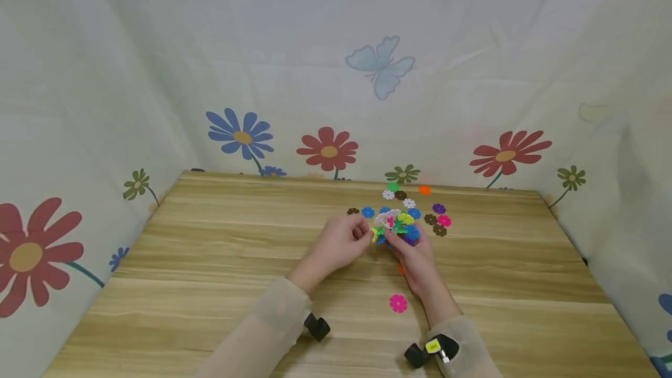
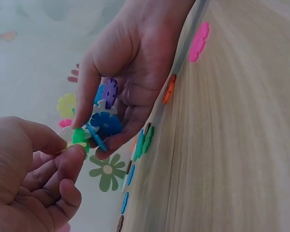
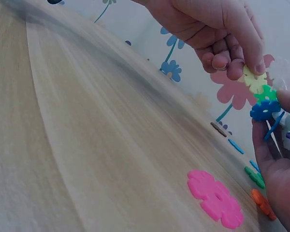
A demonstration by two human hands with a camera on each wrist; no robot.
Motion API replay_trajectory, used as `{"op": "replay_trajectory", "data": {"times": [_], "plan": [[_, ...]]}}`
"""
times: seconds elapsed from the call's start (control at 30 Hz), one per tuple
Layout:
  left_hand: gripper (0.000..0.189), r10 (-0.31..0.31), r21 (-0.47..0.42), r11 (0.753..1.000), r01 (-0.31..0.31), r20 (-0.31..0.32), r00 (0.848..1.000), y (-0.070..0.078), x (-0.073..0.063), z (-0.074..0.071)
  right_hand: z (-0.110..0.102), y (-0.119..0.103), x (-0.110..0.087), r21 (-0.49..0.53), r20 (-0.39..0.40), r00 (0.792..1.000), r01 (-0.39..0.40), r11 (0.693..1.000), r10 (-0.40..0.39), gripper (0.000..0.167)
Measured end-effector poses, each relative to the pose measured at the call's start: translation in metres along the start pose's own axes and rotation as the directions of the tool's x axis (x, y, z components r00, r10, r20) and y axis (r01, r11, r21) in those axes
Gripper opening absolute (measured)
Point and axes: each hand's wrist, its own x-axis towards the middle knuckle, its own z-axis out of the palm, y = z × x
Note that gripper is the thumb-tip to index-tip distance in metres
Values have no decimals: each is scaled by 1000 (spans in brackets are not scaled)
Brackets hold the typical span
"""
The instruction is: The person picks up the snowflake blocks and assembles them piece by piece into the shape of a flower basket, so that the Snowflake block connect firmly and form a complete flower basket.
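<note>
My right hand (image 1: 418, 259) holds a cluster of interlocked plastic snowflake discs (image 1: 401, 221) in white, yellow, green, blue, purple and pink, above the wooden table. Thumb and fingers of my left hand (image 1: 340, 242) pinch a yellow snowflake disc (image 3: 254, 79) at the cluster's left side. That yellow disc meets a green disc (image 3: 266, 93), which sits by a blue disc (image 3: 265, 110). In the left wrist view, a blue disc (image 2: 106, 123) and a purple disc (image 2: 109, 92) show inside my right hand. Its palm hides part of the cluster.
Loose discs lie on the table (image 1: 226, 261) behind and right of my hands, among them an orange disc (image 1: 424, 190), a purple disc (image 1: 438, 208) and a brown disc (image 1: 440, 230). A pink disc (image 1: 398, 303) lies nearer, between my forearms. A patterned curtain (image 1: 294, 34) surrounds the table.
</note>
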Motion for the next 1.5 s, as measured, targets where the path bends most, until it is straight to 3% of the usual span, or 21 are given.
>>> {"op": "replay_trajectory", "data": {"times": [0.2, 0.7, 0.93, 1.07, 1.17, 1.33, 1.5], "plan": [[14, 42, 16, 999, -41, -14, 999, -1, 0, 2, 0, 0, 0, -11, 9, 1000, -5, 1000, 5, 46], [15, 66, 31, 997, -65, -28, 997, 1, -2, 9, -3, -2, -3, 6, 18, 1000, -9, 1000, 9, 31], [13, 76, 14, 997, -75, -71, 995, -1, -2, 14, -1, -3, -4, -10, 23, 999, -33, 999, 34, 43], [11, 38, -23, 999, -39, -52, 998, -8, 0, 12, 0, -3, -1, -21, 17, 998, -55, 998, 55, 46], [15, -38, -51, 998, 35, -54, 998, -17, 1, 8, 1, -3, 1, 6, -12, 998, -64, 998, 64, 46], [17, -157, -77, 986, 149, -111, 981, -36, 4, 0, 1, -5, 2, 52, -49, 997, -64, 997, 67, 44], [28, -205, -54, 979, 199, -145, 968, -56, 9, 0, -1, -5, 1, 95, -52, 997, -44, 995, 49, 25]]}}
